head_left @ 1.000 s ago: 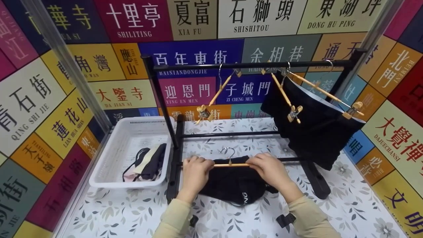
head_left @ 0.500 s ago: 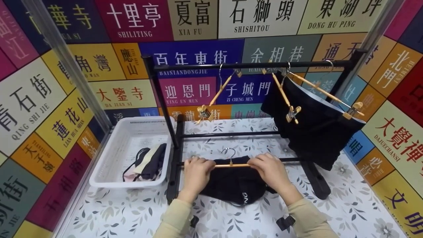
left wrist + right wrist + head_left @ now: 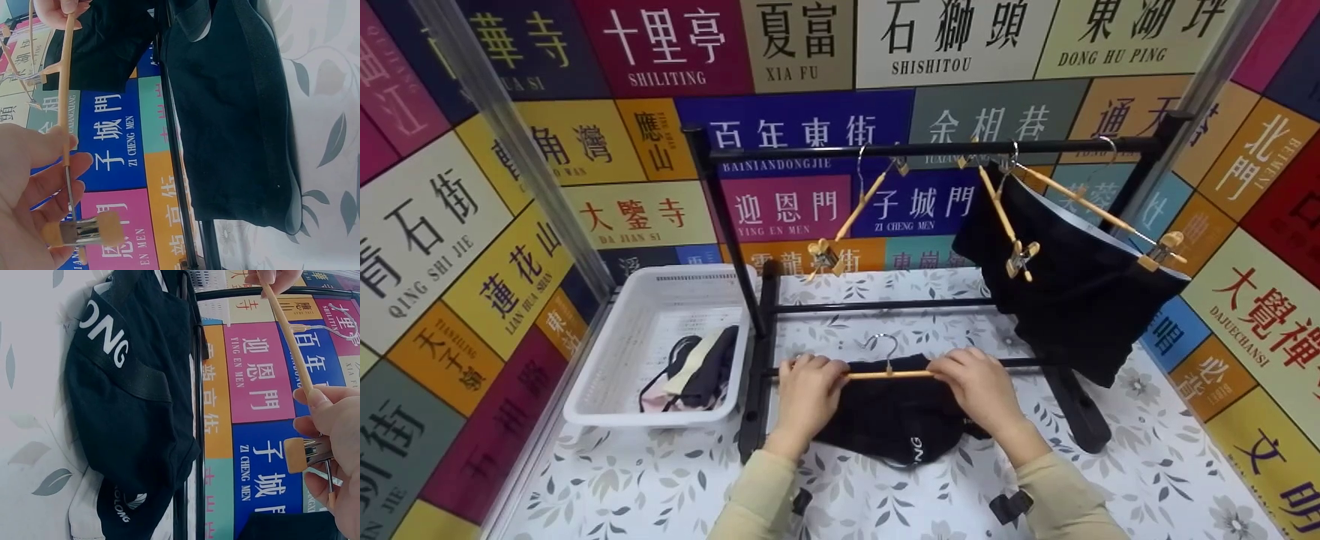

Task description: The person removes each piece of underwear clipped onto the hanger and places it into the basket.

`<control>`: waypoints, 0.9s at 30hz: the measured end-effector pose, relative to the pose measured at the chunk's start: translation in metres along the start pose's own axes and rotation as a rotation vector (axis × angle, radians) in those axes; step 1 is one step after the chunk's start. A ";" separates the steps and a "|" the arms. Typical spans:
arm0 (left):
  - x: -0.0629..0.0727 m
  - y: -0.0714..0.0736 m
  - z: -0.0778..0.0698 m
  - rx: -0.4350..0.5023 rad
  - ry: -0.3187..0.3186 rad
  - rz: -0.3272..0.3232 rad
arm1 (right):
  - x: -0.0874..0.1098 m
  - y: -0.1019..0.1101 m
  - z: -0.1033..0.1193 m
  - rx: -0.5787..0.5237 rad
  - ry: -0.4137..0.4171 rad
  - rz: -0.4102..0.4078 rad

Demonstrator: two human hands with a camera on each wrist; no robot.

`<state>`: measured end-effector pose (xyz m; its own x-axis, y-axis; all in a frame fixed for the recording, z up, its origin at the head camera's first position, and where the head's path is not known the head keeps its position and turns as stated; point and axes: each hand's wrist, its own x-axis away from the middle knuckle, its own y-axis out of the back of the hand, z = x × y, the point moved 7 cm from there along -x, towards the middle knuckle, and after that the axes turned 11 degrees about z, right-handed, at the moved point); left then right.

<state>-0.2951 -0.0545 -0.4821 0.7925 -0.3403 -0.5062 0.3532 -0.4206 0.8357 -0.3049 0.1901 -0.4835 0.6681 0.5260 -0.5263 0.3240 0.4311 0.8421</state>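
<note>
Both hands hold one wooden clip hanger (image 3: pixel 889 373), low in front of the rack. My left hand (image 3: pixel 810 394) pinches its left part, thumb and fingers round the bar beside a wooden clip (image 3: pixel 111 228) in the left wrist view. Near the other end my right hand (image 3: pixel 979 386) grips the bar, beside a second clip (image 3: pixel 295 455) seen in the right wrist view. The hanger's metal hook points up. Beneath it a black garment (image 3: pixel 889 424) with white lettering lies loosely bunched on the table; both wrist views show it apart from the clips.
A black rack (image 3: pixel 930 148) stands behind the hands. From its rail hang a bare clip hanger (image 3: pixel 861 201), another bare hanger (image 3: pixel 996 195) and black shorts (image 3: pixel 1080 277) clipped to a hanger. A white basket (image 3: pixel 585 375) with folded clothes stands at the left.
The hanger and both hands have shifted very slightly to the right. The garment on the table stays in place.
</note>
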 end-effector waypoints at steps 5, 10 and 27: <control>-0.003 0.004 -0.006 -0.003 -0.006 0.003 | 0.004 0.001 -0.007 0.013 -0.013 -0.004; -0.005 0.008 -0.019 -0.005 -0.058 -0.019 | 0.009 0.002 -0.014 0.014 -0.026 -0.021; -0.004 -0.023 -0.040 -0.052 -0.123 0.105 | 0.033 0.008 -0.049 0.008 -0.264 -0.005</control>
<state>-0.2869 -0.0099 -0.4909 0.7610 -0.4817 -0.4346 0.2992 -0.3338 0.8939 -0.3133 0.2461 -0.5000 0.8179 0.3140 -0.4821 0.3320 0.4269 0.8412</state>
